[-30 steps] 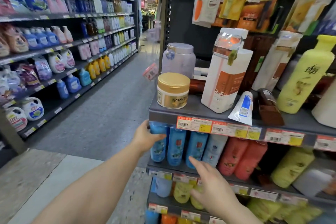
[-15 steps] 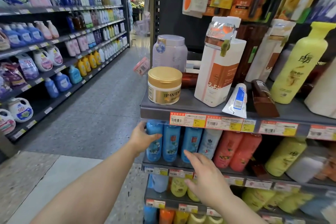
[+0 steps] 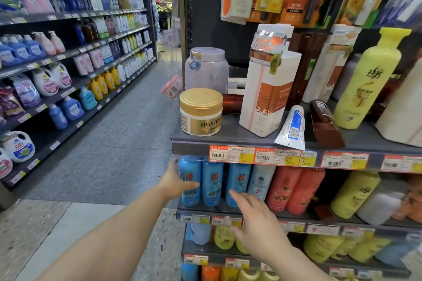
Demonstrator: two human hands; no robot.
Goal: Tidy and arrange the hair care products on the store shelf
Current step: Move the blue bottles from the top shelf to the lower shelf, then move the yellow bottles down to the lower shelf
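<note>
Head view: left hand wraps the end blue bottle on the second shelf, thumb across its front, fingers hidden behind. Right hand spread, empty, index tip near third blue bottle; contact unclear. Bottle caps hidden by the price strip. Far-right products blurred.

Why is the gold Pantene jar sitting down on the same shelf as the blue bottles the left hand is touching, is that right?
Not quite. The head view shows the Pantene jar on the shelf above. The blue bottles stand one shelf lower, under the price tags, and the left hand does touch the leftmost one there.
</note>
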